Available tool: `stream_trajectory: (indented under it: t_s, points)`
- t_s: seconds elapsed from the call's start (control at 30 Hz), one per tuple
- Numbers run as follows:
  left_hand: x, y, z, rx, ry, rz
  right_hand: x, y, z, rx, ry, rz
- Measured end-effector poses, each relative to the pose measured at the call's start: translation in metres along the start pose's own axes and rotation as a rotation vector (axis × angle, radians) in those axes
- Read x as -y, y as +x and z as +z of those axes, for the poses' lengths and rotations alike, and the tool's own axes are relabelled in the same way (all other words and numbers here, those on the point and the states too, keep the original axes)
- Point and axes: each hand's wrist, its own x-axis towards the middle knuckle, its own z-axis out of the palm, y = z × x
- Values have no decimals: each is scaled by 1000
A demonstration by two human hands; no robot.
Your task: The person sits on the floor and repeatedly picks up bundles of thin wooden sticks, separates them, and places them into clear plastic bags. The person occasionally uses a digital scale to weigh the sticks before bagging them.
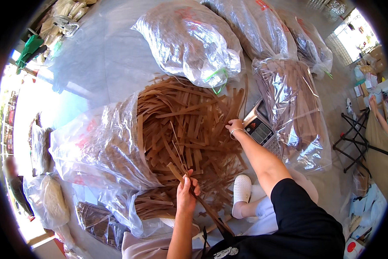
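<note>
My left hand (186, 192) is closed around several long, flat brown strips, which run down past my wrist; shorter ends stick up above the fingers. A large pile of similar brown strips (184, 123) spills across the floor from the mouth of a clear plastic bag (106, 145). At the pile's right edge is my right hand (235, 125), a bracelet at its wrist. Its fingertips reach the strips, but whether they grip any is unclear. Just beside that hand lies a digital scale (260, 131) with a display and keypad, partly under a clear bag of brown strips (292, 110).
Big filled plastic bags (194, 42) stand beyond the pile, one tied with green string (218, 79). More wrapped bundles (100, 220) lie at lower left. A folding black metal frame (352, 139) stands right, near another person's limb (380, 113). A person (17, 184) is at far left.
</note>
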Motion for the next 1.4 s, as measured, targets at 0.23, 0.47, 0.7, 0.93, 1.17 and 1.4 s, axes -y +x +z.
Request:
stream_trajectory:
  t_s: [0.23, 0.47, 0.7, 0.93, 1.17, 1.4]
  points:
    - [2, -1, 1, -102, -3, 34, 8, -44, -8, 53, 495, 161]
    - [-2, -7, 4, -82, -23, 122, 67, -134, -28, -371, 698, -40]
    - [-29, -41, 11, 51, -11, 224, 143, -222, -115, -272, 796, -216]
    - [-55, -78, 5, 142, -56, 319, 181, -274, -185, -211, 710, -692]
    - [-86, -120, 8, 181, -194, 393, 195, -330, -218, 67, 741, -676]
    - [-86, -134, 2, 177, -210, 340, 182, -359, -218, 229, 803, -607]
